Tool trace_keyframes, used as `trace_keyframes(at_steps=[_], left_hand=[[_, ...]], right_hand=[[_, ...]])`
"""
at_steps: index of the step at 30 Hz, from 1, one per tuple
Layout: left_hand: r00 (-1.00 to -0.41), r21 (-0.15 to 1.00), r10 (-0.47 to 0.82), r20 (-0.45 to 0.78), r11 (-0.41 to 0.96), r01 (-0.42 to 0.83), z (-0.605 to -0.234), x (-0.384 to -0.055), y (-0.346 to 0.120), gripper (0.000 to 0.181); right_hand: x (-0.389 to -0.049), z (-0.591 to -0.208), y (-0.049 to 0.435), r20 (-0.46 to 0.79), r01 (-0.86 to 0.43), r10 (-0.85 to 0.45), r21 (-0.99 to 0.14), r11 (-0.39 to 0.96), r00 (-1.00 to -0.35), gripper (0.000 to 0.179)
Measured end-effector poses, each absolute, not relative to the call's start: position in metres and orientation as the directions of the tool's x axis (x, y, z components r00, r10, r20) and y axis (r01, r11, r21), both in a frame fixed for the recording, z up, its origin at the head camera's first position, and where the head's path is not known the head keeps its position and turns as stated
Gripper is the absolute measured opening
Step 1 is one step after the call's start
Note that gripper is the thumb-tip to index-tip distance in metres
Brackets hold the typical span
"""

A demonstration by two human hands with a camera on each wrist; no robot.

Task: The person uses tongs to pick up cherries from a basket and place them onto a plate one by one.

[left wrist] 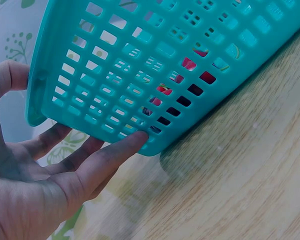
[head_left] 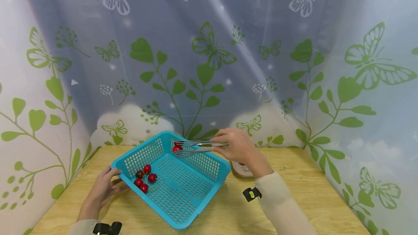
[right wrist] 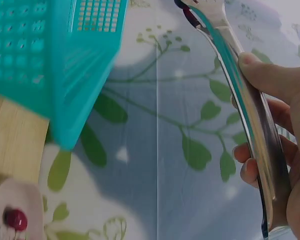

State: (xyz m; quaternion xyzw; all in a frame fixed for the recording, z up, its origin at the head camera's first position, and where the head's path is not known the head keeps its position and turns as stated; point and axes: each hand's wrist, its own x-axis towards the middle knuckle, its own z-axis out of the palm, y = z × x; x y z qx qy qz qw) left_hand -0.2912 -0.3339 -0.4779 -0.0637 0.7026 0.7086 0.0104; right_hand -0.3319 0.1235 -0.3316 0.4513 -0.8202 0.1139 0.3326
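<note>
Blue basket (head_left: pixel 187 184): on the wooden desk (head_left: pixel 308 178), five cherries (head_left: pixel 144 188) clustered at 9 o'clock inside.
Left hand (head_left: pixel 102 188): grip partly spread, holding the basket's 9 o'clock corner.
Right hand (head_left: pixel 236 146): grip closed round metal tongs (right wrist: pixel 264 140), whose tips meet further cherries at 12 o'clock.
Dish (head_left: pixel 240 173): beside the basket, 3 o'clock, bearing a cherry (right wrist: pixel 15 219).

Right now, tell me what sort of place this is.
Probably a curtained-off tabletop workspace: leaf-and-butterfly-printed curtains hang behind and on both sides of a wood-grain table, where a blue basket holds red cherries.
</note>
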Motion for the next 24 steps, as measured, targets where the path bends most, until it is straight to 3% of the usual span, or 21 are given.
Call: trace_keyframes(at_steps=[9,24], left_hand=[[-0.991,0.994,-0.084,-0.108,0.004,-0.109,-0.478,-0.291,-0.333,0.06],[-0.989,0.994,-0.091,-0.113,-0.005,-0.113,-0.475,-0.289,-0.332,0.059]], right_hand=[[-0.328,-0.349,0.178,0.734,-0.809,-0.608,0.14,0.57,-0.302,0.025],[-0.319,-0.38,0.267,0.764,-0.698,-0.519,0.129,0.704,-0.383,0.033]])
